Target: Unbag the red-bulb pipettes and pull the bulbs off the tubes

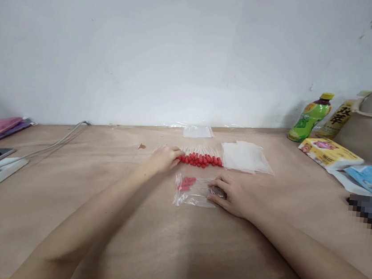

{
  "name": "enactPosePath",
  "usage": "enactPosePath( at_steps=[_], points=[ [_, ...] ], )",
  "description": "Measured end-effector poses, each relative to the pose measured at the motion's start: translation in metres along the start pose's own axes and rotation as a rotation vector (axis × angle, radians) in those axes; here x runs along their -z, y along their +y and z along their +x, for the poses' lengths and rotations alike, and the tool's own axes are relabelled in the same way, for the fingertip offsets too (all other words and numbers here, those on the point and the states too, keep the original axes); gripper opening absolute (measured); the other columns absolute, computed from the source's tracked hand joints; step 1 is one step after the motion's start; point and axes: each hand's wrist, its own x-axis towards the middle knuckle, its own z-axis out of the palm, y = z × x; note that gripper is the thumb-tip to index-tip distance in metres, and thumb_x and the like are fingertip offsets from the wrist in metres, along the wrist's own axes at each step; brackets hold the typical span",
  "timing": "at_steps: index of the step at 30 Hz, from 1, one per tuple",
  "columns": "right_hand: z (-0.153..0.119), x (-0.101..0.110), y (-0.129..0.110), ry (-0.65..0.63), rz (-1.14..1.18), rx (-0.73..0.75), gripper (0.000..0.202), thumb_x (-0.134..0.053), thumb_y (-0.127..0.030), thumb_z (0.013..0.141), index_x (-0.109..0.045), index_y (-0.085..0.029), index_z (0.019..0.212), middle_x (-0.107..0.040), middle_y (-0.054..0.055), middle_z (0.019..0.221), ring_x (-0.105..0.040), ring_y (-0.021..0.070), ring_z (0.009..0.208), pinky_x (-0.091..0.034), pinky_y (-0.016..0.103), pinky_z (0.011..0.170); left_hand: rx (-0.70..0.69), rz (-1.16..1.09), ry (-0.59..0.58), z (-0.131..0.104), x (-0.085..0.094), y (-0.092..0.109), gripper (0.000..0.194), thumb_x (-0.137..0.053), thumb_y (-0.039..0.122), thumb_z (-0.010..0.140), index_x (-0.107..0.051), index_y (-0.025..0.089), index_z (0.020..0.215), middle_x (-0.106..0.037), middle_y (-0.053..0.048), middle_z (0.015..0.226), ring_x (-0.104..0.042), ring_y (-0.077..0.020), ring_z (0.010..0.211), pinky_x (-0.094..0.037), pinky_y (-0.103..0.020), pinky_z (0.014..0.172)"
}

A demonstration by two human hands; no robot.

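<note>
A few red-tipped sticks lie inside the clear zip bag, at its left end; the larger row of red-tipped sticks lies loose just beyond the bag, apparently most of the lot. Beyond the bag, the left hand touches the row's left end, its grip unclear. The right hand, fingers parted, rests at the bag's right end.

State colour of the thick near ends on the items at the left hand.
Red ends, seen best in the head view.
</note>
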Motion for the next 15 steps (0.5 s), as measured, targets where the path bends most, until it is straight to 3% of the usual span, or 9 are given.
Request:
enactPosePath(
  at_steps=[3, 7, 11, 15],
  points=[
    [0.000, -0.001, 0.001, 0.002, 0.010, -0.003, 0.025, -0.055, -0.037, 0.079, -0.058, -0.021, 0.097, -0.056, 0.006, 0.088, -0.053, 0.0179, 0.083, -0.043, 0.032, 0.074, -0.025, -0.030, 0.077, -0.010, 0.004, 0.006, 0.025, -0.056, 0.026, 0.076, -0.059, 0.020, 0.101, -0.059, -0.006, 0.100, -0.056, -0.0193, 0.092, -0.042, -0.030, 0.082],
    [-0.001, -0.003, 0.002, 0.004, 0.023, -0.009, 0.026, -0.055, -0.038, 0.079, -0.057, -0.021, 0.098, -0.055, 0.006, 0.088, -0.053, 0.0179, 0.083, -0.044, 0.032, 0.074, 0.108, -0.169, 0.371, -0.041, -0.001, 0.019, 0.016, -0.050, 0.024, 0.080, -0.060, 0.018, 0.092, -0.058, -0.005, 0.090, -0.054, -0.0161, 0.087, -0.043, -0.029, 0.080],
    [-0.002, -0.005, 0.004, 0.023, 0.043, 0.000, 0.025, -0.053, -0.038, 0.080, -0.057, -0.021, 0.098, -0.055, 0.007, 0.093, -0.053, 0.0180, 0.083, -0.046, 0.033, 0.074, 0.207, -0.382, 0.255, -0.077, -0.017, 0.029, 0.012, -0.052, 0.022, 0.078, -0.062, 0.017, 0.079, -0.057, -0.004, 0.083, -0.055, -0.0129, 0.073, -0.045, -0.024, 0.062],
    [-0.003, -0.007, 0.006, 0.047, 0.042, 0.001, 0.032, -0.054, -0.038, 0.079, -0.054, -0.022, 0.107, -0.053, 0.009, 0.105, -0.054, 0.0198, 0.091, -0.046, 0.035, 0.079, 0.308, -0.612, 0.112, -0.086, -0.029, 0.037, 0.019, -0.056, 0.030, 0.078, -0.066, 0.018, 0.087, -0.060, -0.006, 0.090, -0.056, -0.0121, 0.069, -0.047, -0.024, 0.060]
  ],
)
